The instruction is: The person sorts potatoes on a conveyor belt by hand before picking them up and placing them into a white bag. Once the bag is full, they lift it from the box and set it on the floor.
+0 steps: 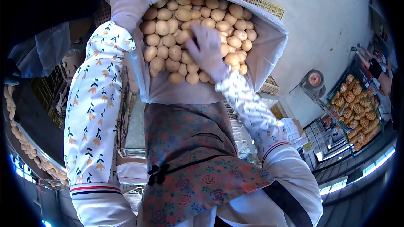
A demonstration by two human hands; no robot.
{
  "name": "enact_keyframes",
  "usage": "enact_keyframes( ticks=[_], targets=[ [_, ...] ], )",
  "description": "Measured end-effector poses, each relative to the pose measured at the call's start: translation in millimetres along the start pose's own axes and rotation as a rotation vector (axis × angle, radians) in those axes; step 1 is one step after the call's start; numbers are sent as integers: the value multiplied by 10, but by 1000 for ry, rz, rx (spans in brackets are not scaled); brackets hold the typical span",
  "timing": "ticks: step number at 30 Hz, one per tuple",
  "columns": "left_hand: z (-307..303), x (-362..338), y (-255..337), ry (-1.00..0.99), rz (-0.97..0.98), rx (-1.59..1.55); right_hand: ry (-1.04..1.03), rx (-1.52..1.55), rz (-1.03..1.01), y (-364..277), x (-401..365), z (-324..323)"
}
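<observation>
Head view, left hand [129, 1] gripping liner [269, 44], produce [168, 40] under right hand [208, 49], grasp unclear

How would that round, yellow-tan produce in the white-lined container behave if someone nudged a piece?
The round, yellow-tan produce would probably roll where space opens, being nearly spherical. Crowded neighbours might stop a piece. Its smooth-looking skin could feel slippery to the right hand.
</observation>
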State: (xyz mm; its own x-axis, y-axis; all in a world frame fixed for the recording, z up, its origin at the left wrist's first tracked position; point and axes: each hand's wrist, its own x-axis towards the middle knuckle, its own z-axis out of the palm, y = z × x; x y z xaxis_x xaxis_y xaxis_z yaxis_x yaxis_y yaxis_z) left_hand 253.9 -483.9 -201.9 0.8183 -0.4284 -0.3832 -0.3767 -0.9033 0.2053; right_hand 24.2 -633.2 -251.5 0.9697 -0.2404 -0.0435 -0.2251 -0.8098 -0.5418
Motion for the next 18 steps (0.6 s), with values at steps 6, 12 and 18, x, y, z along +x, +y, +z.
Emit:
enact_keyframes(
  ticks=[6,12,18],
  targets=[
    [-16,25,-1,6,5,-9,-82,50,108,-294,142,490],
    [9,22,-12,-35,-22,-48,-527,-66,-375,-378,-617,-425],
    [55,17,-41,-22,-1,-31,-590,-166,-451,555,-424,-809]
  ],
)
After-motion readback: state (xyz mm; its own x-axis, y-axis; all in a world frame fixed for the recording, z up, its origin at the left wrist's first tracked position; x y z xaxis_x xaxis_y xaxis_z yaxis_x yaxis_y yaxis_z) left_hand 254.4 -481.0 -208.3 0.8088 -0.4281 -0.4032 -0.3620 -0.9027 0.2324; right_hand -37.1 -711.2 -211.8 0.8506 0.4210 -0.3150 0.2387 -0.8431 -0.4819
